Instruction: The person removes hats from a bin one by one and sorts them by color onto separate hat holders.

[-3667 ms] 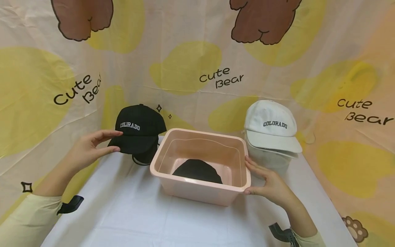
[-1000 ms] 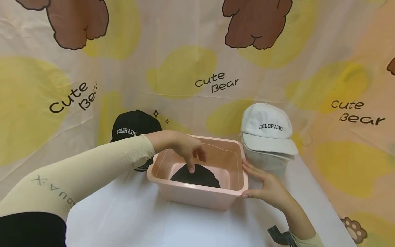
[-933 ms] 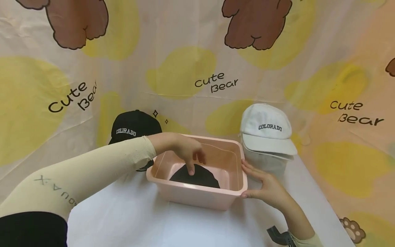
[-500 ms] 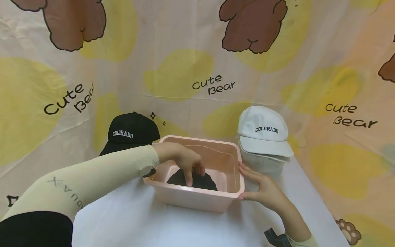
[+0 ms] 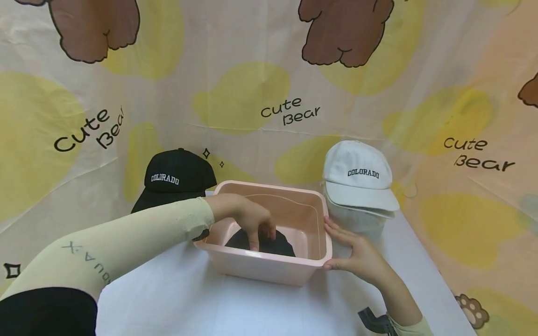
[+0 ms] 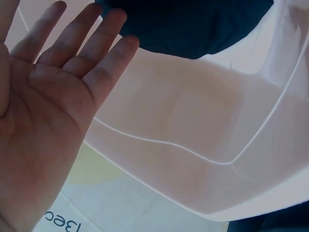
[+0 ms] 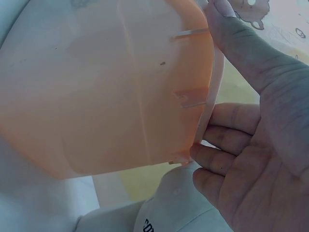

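Note:
A pale pink plastic bin (image 5: 265, 270) stands mid-table with a black cap (image 5: 280, 246) lying inside, its lower part hidden by the front wall. My left hand (image 5: 252, 218) reaches down into the bin over this cap, thumb on the near side and fingers beyond it. In the left wrist view, the fingers of the left hand (image 6: 53, 106) are extended and spread, their tips at the edge of the dark cap (image 6: 193, 26). My right hand (image 5: 357, 252) rests against the bin's right side, thumb near the front corner. The right wrist view shows its fingertips (image 7: 207, 157) at the rim.
Behind the bin on the left, a black COLORADO cap (image 5: 178, 170) sits partly hidden by the left sleeve (image 5: 138, 242). At the right back, a white COLORADO cap (image 5: 357, 165) tops a pale stand (image 5: 357, 224). A printed cloth backdrop (image 5: 235, 154) surrounds the white table (image 5: 201, 303).
My left hand has moved from the brim of the black COLORADO cap into the bin, then lowered onto the cap there. My right hand has stayed at the bin's side.

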### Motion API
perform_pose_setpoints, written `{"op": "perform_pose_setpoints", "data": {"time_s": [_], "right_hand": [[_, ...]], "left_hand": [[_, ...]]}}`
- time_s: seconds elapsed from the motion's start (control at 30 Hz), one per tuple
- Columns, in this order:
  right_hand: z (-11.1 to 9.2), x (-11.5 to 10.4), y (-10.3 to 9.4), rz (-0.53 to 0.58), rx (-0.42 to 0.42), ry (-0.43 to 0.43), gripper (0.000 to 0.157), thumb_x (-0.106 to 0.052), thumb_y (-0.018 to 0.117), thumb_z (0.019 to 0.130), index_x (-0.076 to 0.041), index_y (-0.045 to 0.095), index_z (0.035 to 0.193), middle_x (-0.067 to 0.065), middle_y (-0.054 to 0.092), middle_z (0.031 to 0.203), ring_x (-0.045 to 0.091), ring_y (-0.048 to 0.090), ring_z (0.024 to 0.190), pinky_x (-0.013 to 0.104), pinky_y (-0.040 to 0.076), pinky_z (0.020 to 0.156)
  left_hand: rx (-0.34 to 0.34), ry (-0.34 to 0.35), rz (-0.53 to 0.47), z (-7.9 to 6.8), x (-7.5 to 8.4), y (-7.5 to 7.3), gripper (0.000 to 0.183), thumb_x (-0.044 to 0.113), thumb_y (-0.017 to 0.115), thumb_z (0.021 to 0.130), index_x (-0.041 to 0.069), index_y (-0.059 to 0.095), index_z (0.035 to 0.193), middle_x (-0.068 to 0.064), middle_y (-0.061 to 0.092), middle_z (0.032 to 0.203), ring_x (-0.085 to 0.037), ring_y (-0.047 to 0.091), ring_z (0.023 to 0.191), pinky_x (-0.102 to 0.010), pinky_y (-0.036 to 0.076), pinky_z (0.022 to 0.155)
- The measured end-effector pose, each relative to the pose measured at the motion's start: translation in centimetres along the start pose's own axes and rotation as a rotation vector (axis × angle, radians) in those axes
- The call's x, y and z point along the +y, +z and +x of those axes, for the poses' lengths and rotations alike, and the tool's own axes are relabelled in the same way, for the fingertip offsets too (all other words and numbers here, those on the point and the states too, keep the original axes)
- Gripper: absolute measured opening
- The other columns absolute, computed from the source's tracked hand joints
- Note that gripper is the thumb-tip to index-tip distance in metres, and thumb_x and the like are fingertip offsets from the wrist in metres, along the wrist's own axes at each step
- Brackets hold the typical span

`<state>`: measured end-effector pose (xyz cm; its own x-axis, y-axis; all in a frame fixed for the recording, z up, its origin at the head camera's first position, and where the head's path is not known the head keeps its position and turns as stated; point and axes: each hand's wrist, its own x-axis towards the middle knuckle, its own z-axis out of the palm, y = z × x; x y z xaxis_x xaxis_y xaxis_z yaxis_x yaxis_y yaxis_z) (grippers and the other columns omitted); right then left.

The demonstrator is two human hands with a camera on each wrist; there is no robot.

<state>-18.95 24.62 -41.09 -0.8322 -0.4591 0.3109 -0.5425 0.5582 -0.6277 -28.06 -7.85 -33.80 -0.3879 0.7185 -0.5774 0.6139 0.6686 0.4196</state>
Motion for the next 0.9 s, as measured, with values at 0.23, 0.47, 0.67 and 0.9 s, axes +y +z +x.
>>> {"op": "perform_pose_setpoints", "data": {"time_s": [0.23, 0.47, 0.67, 0.9], "right_hand": [[-0.07, -0.17, -0.01, 0.01, -0.003, 0.012, 0.096, -0.034, 0.095, 0.064, -0.008, 0.055, 0.147, 0.0, 0.045, 0.159, 0.032, 0.042, 0.146, 0.003, 0.023, 0.109], [-0.04, -0.02, 0.03, 0.029, -0.004, 0.015, 0.097, -0.039, 0.094, 0.065, -0.009, 0.054, 0.148, -0.001, 0.045, 0.159, 0.032, 0.042, 0.146, 0.003, 0.023, 0.109], [0.08, 0.04, 0.19, 0.036, -0.005, -0.002, 0.096, -0.033, 0.095, 0.065, -0.008, 0.055, 0.148, 0.001, 0.046, 0.158, 0.032, 0.042, 0.146, 0.004, 0.024, 0.11], [0.0, 0.08, 0.02, 0.049, -0.002, 0.002, 0.096, -0.031, 0.095, 0.065, -0.007, 0.054, 0.148, 0.002, 0.045, 0.159, 0.032, 0.041, 0.147, 0.003, 0.024, 0.11]], "left_hand": [[-0.03, 0.005, 0.0, 0.14, -0.03, 0.1, 0.059, 0.021, 0.089, 0.081, 0.006, 0.066, 0.133, -0.006, 0.071, 0.13, -0.013, 0.065, 0.122, -0.023, 0.048, 0.106], [-0.028, 0.008, -0.012, 0.03, -0.32, 0.45, 0.053, 0.02, 0.088, 0.082, 0.005, 0.07, 0.13, -0.005, 0.073, 0.125, -0.01, 0.068, 0.116, -0.02, 0.051, 0.1], [-0.013, 0.019, 0.033, -0.11, -0.5, 0.76, 0.037, 0.02, 0.086, 0.083, 0.011, 0.077, 0.118, 0.005, 0.078, 0.108, -0.001, 0.069, 0.102, -0.017, 0.052, 0.093], [0.059, 0.026, 0.057, -0.58, -0.5, 0.01, 0.029, 0.016, 0.084, 0.085, 0.014, 0.08, 0.113, 0.006, 0.079, 0.105, 0.0, 0.069, 0.098, -0.019, 0.054, 0.09]]}}
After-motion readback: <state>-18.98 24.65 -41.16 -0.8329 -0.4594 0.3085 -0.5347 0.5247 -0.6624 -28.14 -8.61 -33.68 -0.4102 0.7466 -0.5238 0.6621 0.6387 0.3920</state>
